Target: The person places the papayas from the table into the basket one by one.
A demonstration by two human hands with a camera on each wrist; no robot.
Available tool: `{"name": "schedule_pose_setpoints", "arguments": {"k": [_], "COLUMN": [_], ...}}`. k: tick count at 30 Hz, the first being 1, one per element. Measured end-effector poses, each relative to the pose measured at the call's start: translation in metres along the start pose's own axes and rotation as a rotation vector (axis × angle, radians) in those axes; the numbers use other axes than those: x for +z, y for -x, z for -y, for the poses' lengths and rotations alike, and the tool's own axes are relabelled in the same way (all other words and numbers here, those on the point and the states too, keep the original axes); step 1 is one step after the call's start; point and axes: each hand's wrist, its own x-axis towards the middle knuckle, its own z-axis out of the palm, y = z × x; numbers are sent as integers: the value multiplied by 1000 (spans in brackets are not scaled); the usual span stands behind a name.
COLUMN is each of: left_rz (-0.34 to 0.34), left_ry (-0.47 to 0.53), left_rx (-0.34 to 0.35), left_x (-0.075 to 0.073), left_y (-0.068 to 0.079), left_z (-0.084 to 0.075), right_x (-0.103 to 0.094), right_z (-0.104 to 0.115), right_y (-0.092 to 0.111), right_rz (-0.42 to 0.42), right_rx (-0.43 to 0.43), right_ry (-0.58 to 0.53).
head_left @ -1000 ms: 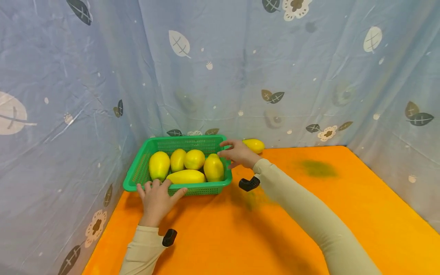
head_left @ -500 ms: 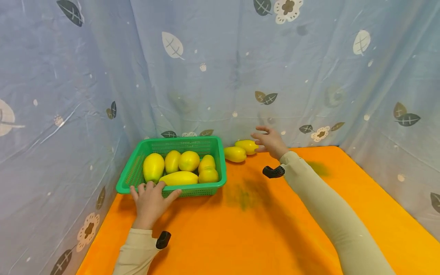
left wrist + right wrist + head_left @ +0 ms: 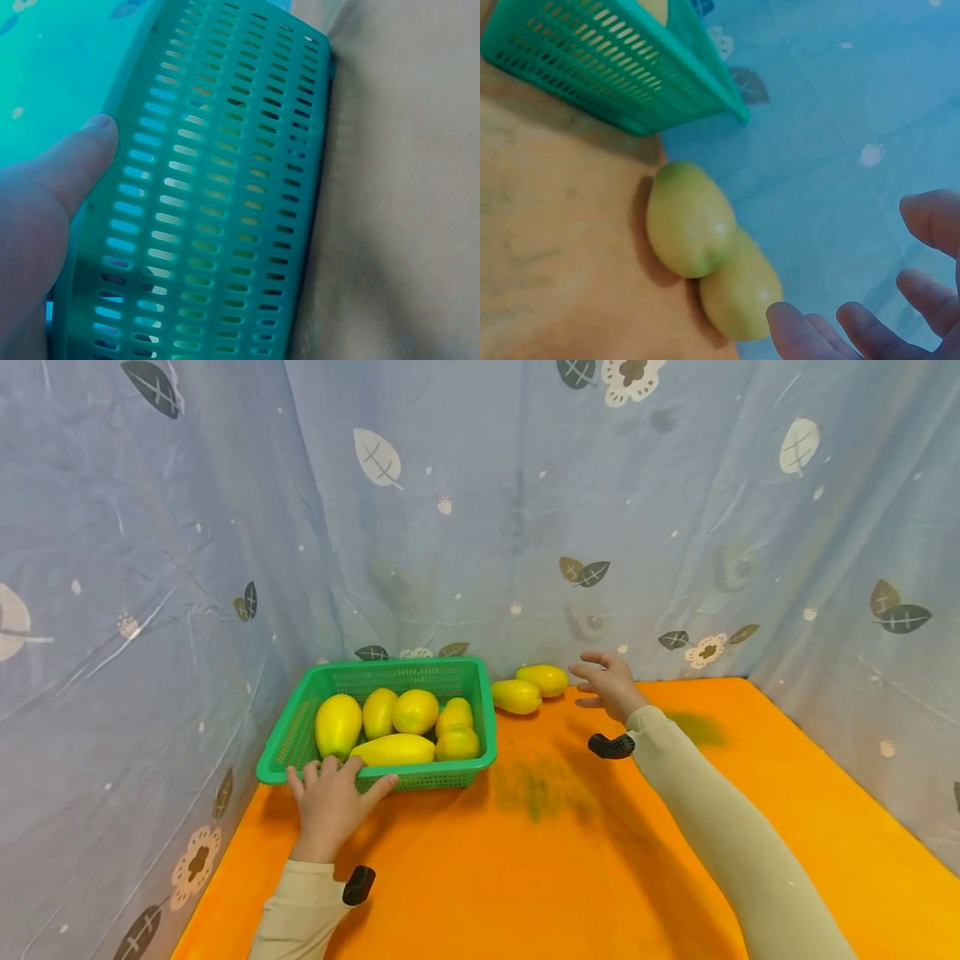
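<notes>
Several smooth, yellow, oval fruits (image 3: 337,727) lie inside a green perforated basket (image 3: 375,667). My left hand (image 3: 330,806) grips the basket's near rim, fingers hooked over it and thumb spread along the outside. In the left wrist view the thumb (image 3: 75,161) lies at the rim of the slotted wall. To the right of the basket, two more yellow fruits sit side by side: a nearer one (image 3: 516,697) and a farther one (image 3: 543,679). Just right of these hovers my right hand (image 3: 611,685), empty, its fingers spread and loosely bent.
Orange cloth (image 3: 480,868) covers the table, with green smudges (image 3: 536,793) right of the basket. A blue patterned curtain (image 3: 480,527) hangs along the back and both sides, close behind the basket and the loose fruits.
My right hand has moved from the basket's right end to the right, past the two loose fruits. Fruits at the basket's right end have shifted. The left hand stays on the rim.
</notes>
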Motion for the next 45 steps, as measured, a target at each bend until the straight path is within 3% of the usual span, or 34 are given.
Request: {"name": "schedule_pose_setpoints", "arguments": {"k": [14,23,30,37,45], "left_rz": [9,-46,-35,-30,-45], "left_ry": [-10,14,13,-1,0], "left_rx": [9,35,20,9,7], "left_x": [10,15,11,8,6], "left_y": [-1,-1,-3,-2,-1], "left_z": [-10,-14,-10,-4,0], "right_x": [14,33,51,68,81], "right_z": [-50,-58,-70,-86,-82], "right_y": [-16,-28,-44,-59,-65], "right_rz": [-18,-37,-48,-111,-116], "right_rx": [66,62,58,38,12], "right_ry": [-32,-26,-76,-163,-146]}}
